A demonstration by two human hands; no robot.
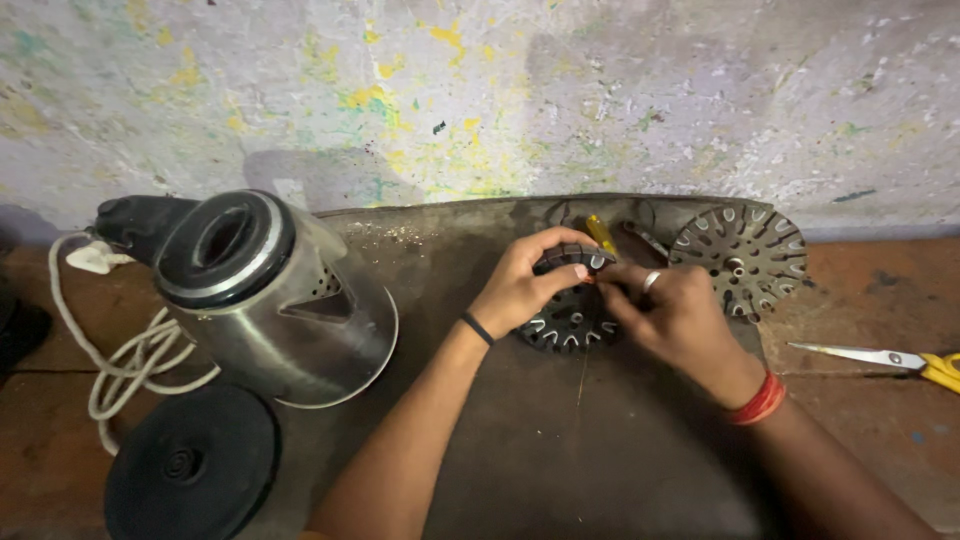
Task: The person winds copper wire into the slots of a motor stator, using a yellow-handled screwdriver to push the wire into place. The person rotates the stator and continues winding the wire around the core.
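Nearest the camera, two bare forearms run up over a dark mat on the desk and meet at its centre. Left hand, black band at the wrist, curls over the top rim of a round slotted stator core, fingers closed on its upper edge, thumb toward the right. Right hand, ring on one finger and red thread at the wrist, comes in from the right side, fingertips pinched together against the same rim just beside the left thumb; what they pinch is too small to tell. The core lies flat, directly under and between both hands, left hand covering more of it. A yellow-handled tool pokes out just behind the fingers. Right of the hands, a second slotted disc lies apart on the mat. Further right, yellow-handled scissors. Left: a black round lid, a steel motor housing tipped on its side, white cord. Paint-flecked wall behind.
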